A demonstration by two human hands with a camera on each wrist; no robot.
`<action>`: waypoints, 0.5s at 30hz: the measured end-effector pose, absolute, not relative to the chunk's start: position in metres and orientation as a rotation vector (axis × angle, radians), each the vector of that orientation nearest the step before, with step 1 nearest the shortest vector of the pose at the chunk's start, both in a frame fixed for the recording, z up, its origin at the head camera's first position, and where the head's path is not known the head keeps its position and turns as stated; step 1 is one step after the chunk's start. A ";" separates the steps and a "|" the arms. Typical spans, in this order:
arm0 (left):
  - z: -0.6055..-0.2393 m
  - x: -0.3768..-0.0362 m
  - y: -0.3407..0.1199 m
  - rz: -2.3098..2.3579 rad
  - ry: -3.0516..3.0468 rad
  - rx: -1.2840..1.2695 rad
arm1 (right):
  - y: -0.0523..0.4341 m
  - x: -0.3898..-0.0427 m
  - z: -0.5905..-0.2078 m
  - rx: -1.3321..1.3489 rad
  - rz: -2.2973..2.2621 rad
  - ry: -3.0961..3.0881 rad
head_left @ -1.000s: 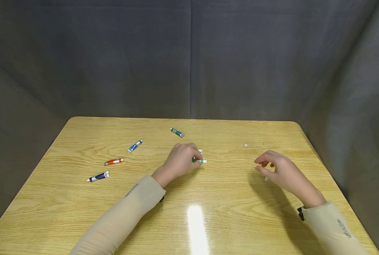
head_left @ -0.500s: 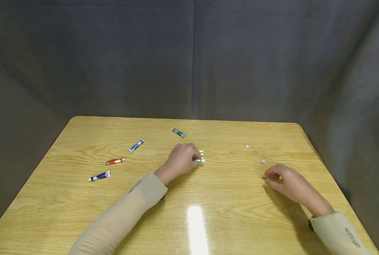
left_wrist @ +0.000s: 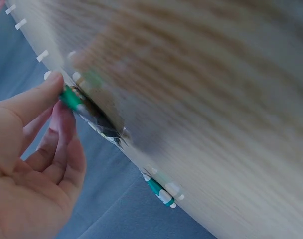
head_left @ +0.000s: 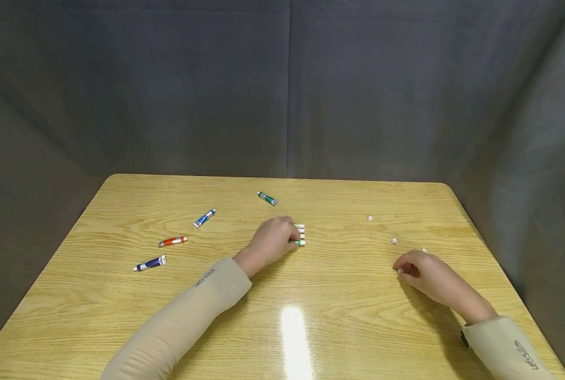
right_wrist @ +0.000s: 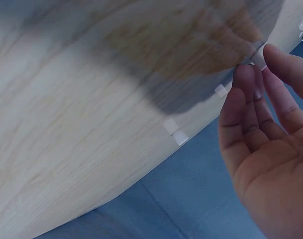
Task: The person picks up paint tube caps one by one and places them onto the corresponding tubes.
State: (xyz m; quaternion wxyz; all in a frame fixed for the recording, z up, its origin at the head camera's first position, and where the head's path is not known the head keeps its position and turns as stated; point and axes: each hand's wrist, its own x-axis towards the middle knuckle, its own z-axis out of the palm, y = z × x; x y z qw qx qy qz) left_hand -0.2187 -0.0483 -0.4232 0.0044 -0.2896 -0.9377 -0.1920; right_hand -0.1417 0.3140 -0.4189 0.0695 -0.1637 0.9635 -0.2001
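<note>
My left hand (head_left: 288, 237) lies mid-table on a row of small paint tubes (head_left: 301, 234) whose white ends poke out to its right. Up close, the thumb and fingers (left_wrist: 56, 107) pinch a green tube (left_wrist: 70, 96). My right hand (head_left: 401, 269) rests on the table at the right, its fingers loosely bent. Its fingertips (right_wrist: 245, 75) touch a small white cap (head_left: 399, 271), with the palm open in the right wrist view. Three more white caps (head_left: 394, 241) lie just beyond that hand.
Loose tubes lie on the wooden table (head_left: 121, 316): a green one (head_left: 266, 198) at the back, then blue (head_left: 204, 218), red (head_left: 172, 241) and dark blue (head_left: 150, 263) at the left. Grey cloth walls surround the table.
My right hand came down from above the table and drew back toward me, landing by a white cap. My left hand stayed on the tubes, closing in slightly.
</note>
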 end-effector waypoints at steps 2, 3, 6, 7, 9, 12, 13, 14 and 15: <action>-0.423 -0.218 -0.048 -0.600 -2.959 -0.907 | 0.314 -0.142 -0.419 -0.505 -0.600 2.899; -0.424 -0.218 -0.048 -0.602 -2.965 -0.907 | 0.313 -0.142 -0.419 -0.512 -0.599 2.899; -0.424 -0.217 -0.048 -0.600 -2.968 -0.912 | 0.313 -0.142 -0.420 -0.519 -0.589 2.901; -0.424 -0.217 -0.048 -0.603 -2.966 -0.916 | 0.313 -0.142 -0.420 -0.516 -0.588 2.899; -0.425 -0.217 -0.048 -0.612 -2.957 -0.923 | 0.313 -0.142 -0.420 -0.513 -0.586 2.898; -0.424 -0.217 -0.048 -0.620 -2.945 -0.925 | 0.314 -0.142 -0.420 -0.510 -0.586 2.902; -0.424 -0.217 -0.048 -0.619 -2.941 -0.925 | 0.314 -0.142 -0.420 -0.512 -0.586 2.904; -0.424 -0.217 -0.047 -0.614 -2.941 -0.920 | 0.314 -0.142 -0.420 -0.514 -0.585 2.906; -0.424 -0.217 -0.047 -0.608 -2.940 -0.914 | 0.314 -0.142 -0.420 -0.519 -0.584 2.908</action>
